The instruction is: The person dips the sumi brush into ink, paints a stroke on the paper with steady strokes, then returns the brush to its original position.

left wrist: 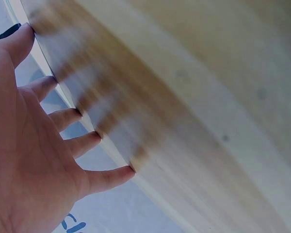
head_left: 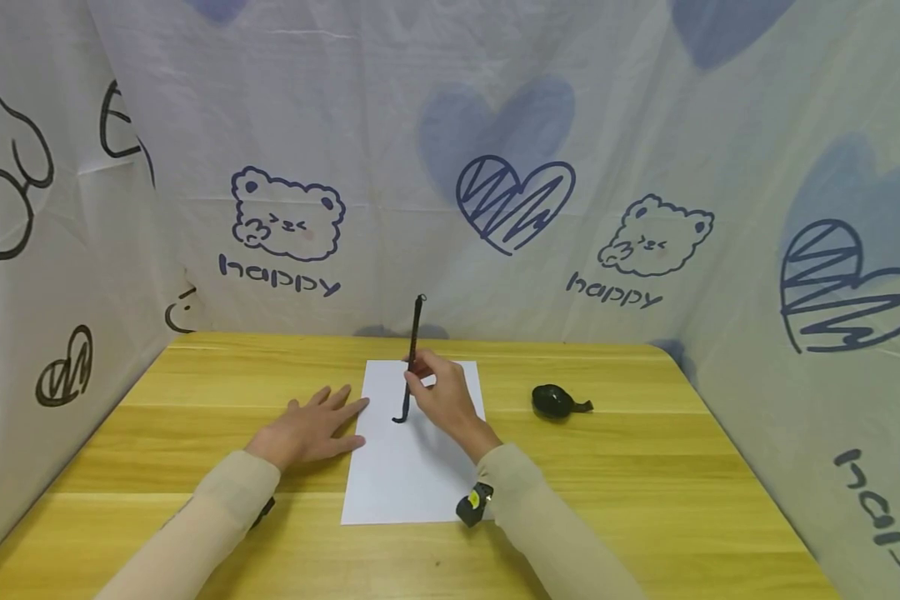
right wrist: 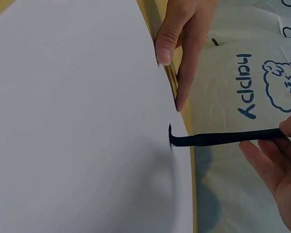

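My right hand [head_left: 444,396] pinches a dark writing brush [head_left: 411,354] by its handle and holds it nearly upright over a white sheet of paper [head_left: 390,492]. In the right wrist view the bristles of the brush [right wrist: 184,141] bend sideways against the paper [right wrist: 77,97]. The brush has a small loop at its top end. My left hand [head_left: 311,429] lies with spread fingers on the table, the thumb and index fingertip at the sheet's left edge. All five fingers of the left hand [left wrist: 43,141] show straight and apart in the left wrist view.
A small black dish with a short handle [head_left: 552,402] stands on the wooden table [head_left: 630,492], right of the paper. White curtains with hearts and bear drawings [head_left: 390,167] hang behind the table and on both sides.
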A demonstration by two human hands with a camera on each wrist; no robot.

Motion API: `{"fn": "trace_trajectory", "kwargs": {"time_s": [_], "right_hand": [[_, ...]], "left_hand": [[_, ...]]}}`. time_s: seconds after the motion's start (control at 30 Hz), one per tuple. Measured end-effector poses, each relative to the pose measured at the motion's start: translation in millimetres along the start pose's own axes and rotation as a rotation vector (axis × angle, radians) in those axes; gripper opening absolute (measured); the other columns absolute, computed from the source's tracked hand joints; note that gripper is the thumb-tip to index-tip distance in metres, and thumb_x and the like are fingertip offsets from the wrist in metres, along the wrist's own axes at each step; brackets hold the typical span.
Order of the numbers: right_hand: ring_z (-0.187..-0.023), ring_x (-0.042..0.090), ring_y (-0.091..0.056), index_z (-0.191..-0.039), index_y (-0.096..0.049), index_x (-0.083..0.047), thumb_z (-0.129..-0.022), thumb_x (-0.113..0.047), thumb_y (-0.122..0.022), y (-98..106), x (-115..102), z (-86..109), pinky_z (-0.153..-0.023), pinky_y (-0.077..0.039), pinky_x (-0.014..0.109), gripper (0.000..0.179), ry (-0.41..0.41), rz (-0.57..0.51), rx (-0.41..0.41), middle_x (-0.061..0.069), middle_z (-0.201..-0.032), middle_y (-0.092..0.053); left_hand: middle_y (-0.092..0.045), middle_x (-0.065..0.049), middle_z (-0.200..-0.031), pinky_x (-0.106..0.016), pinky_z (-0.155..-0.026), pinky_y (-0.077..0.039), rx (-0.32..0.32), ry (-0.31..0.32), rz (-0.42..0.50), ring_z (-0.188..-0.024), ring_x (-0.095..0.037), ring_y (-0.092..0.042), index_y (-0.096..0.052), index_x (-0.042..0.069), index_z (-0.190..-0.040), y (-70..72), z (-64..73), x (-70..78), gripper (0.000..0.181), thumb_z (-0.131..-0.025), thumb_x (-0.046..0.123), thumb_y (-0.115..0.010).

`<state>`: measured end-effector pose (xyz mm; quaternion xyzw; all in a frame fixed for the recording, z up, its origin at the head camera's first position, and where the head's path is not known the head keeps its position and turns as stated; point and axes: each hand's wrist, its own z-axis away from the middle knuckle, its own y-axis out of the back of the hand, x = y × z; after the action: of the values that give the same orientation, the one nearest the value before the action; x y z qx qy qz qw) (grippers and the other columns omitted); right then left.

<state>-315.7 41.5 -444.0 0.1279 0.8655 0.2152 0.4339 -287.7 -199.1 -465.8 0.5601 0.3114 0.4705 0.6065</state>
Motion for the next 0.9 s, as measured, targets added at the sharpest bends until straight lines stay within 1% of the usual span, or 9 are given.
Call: {"fn": "trace_trajectory", "kwargs": {"time_s": [0.3, 0.5, 0.9], "right_hand": [[-0.086, 0.025, -0.074, -0.112, -0.071, -0.002, -0.096, -0.003, -0.068, 0.9, 1.9, 0.1, -0.066, -0.059, 0.016, 0.016, 0.004, 0.02, 0.01, 0.014, -0.093, -0.076], [-0.085, 0.026, -0.074, -0.111, -0.071, -0.002, -0.095, -0.002, -0.068, 1.6, 1.7, 0.5, -0.065, -0.059, 0.016, 0.016, 0.012, 0.012, 0.016, 0.014, -0.092, -0.076], [-0.084, 0.027, -0.074, -0.11, -0.072, -0.001, -0.094, -0.001, -0.069, 5.0, 4.0, 0.0, -0.064, -0.059, 0.018, 0.016, 0.02, 0.022, 0.031, 0.015, -0.091, -0.075]], "left_hand": [[-0.029, -0.021, -0.169, -0.084, -0.112, -0.023, 0.003, -0.006, 0.015, -0.154, -0.053, -0.026, -0.036, 0.023, -0.162, 0.7, 1.2, 0.5, 0.074, -0.102, 0.064, -0.048], [-0.028, -0.02, -0.17, -0.084, -0.112, -0.022, -0.002, -0.003, 0.015, -0.154, -0.053, -0.026, -0.036, 0.024, -0.162, -0.1, 0.4, -0.3, 0.074, -0.101, 0.064, -0.047], [-0.029, -0.021, -0.169, -0.084, -0.111, -0.023, 0.004, -0.005, 0.008, -0.153, -0.053, -0.027, -0.036, 0.023, -0.162, 1.5, 2.7, 1.9, 0.075, -0.101, 0.065, -0.048]]}}
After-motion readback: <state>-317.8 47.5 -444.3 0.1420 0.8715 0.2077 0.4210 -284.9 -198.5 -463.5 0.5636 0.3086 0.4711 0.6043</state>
